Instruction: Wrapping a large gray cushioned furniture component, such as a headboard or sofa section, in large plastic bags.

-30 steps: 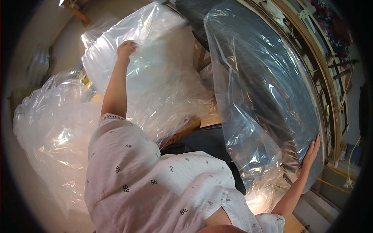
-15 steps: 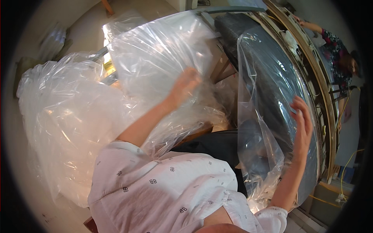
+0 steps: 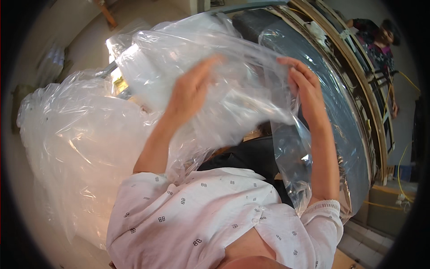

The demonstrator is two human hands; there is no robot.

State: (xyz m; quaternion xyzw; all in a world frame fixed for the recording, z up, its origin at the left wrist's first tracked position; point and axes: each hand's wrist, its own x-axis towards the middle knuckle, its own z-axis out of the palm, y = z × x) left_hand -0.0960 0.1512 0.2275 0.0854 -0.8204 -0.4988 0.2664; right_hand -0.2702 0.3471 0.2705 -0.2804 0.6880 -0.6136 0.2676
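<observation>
A large clear plastic bag [image 3: 242, 96] is held up in front of me between both hands. My left hand [image 3: 190, 92] grips its crumpled left side, seen partly through the film. My right hand [image 3: 307, 89] pinches the bag's right edge, from where a loose flap [image 3: 291, 157] hangs down past my forearm. Both arms come up from my white patterned shirt at the bottom.
A big heap of crumpled clear plastic bags [image 3: 76, 148] fills the left. A dark grey curved surface [image 3: 340, 116] with a wooden frame [image 3: 363, 85] runs along the right. Another person [image 3: 378, 40] stands at the top right. Yellow cable [image 3: 401, 166] lies at the far right.
Both hands have come together toward the middle. The right hand rose from low at the right edge, the left came in from the far pile, and the bag is now gathered between them.
</observation>
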